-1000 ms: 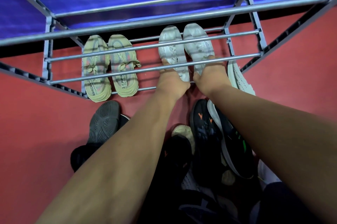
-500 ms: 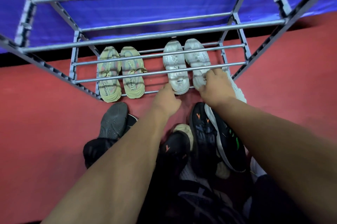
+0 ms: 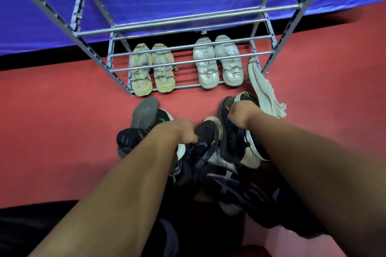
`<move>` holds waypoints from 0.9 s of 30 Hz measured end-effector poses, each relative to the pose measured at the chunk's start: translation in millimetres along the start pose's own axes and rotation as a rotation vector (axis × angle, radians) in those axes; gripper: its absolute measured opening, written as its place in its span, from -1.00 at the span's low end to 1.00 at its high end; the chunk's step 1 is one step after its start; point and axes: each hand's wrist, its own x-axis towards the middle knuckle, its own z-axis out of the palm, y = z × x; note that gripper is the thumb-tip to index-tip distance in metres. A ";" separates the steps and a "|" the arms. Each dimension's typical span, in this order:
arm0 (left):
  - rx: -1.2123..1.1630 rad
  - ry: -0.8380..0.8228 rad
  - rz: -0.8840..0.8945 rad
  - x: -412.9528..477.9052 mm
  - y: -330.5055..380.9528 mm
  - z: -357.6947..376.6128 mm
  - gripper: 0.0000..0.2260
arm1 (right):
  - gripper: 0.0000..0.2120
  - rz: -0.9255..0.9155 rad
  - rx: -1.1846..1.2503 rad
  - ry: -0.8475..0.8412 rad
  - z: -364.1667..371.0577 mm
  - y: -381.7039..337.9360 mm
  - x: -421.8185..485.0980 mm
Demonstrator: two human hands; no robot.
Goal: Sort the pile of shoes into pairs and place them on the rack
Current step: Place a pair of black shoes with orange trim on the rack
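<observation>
A grey metal shoe rack (image 3: 188,62) stands on the red floor. Its bottom shelf holds a beige pair (image 3: 151,68) on the left and a white pair (image 3: 218,61) on the right. In front of it lies a pile of mostly black shoes (image 3: 225,173). My left hand (image 3: 181,131) is closed on a black shoe with orange marks (image 3: 205,141). My right hand (image 3: 242,113) is closed on another black shoe with an orange mark (image 3: 229,137). A grey-soled dark shoe (image 3: 144,113) lies at the pile's left.
A single white knit shoe (image 3: 265,89) leans against the rack's right front leg. A blue cloth (image 3: 41,16) hangs behind the rack. The upper shelves of the rack hold no shoes. Red floor stretches to both sides of the pile.
Both hands let go of the white pair on the bottom shelf and drew back to the pile, each closing on a black shoe. The view pulled away from the rack.
</observation>
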 end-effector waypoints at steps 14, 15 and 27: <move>0.130 0.199 -0.217 -50.1 -53.4 40.7 -0.12 | -0.76 -0.153 -0.277 -0.167 51.8 -68.2 -37.0; 0.097 0.210 -0.261 -48.8 -55.4 46.1 -0.05 | -0.78 -0.141 -0.277 -0.150 53.3 -66.5 -37.0; -0.693 0.184 -0.650 -48.5 -91.4 57.3 0.34 | -0.54 -0.246 -0.124 -0.248 96.9 -119.9 -38.1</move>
